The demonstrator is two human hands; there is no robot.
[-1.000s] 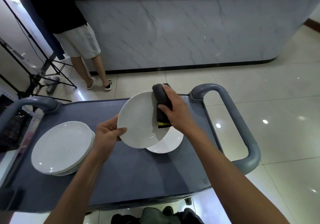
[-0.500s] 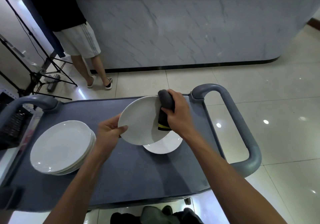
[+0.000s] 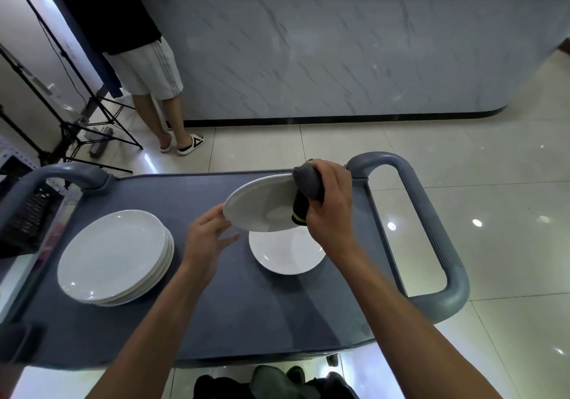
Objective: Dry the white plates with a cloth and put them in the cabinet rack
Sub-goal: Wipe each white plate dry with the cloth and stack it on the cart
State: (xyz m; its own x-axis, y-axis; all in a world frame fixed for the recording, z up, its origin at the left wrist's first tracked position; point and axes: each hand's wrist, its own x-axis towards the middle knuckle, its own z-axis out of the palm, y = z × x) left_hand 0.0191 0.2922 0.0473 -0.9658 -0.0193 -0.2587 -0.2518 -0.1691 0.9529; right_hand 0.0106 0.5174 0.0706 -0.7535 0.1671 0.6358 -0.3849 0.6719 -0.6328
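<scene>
White plate [image 3: 262, 205]: held tilted above the cart top [image 3: 216, 321], over a second plate [image 3: 287, 255]. Its right rim is gripped through a grey cloth [image 3: 307, 185] by the right hand [image 3: 331, 204]. Its left edge is touched by the loosely spread fingers of the left hand [image 3: 206, 241]. Plate stack [image 3: 114, 255]: set at the cart's left.

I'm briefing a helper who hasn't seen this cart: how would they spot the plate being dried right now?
Find the grey cart. Near its right handle, the held plate is tilted in the air, with the right hand pressing a dark cloth on its edge. Every other plate lies flat on the cart.
</scene>
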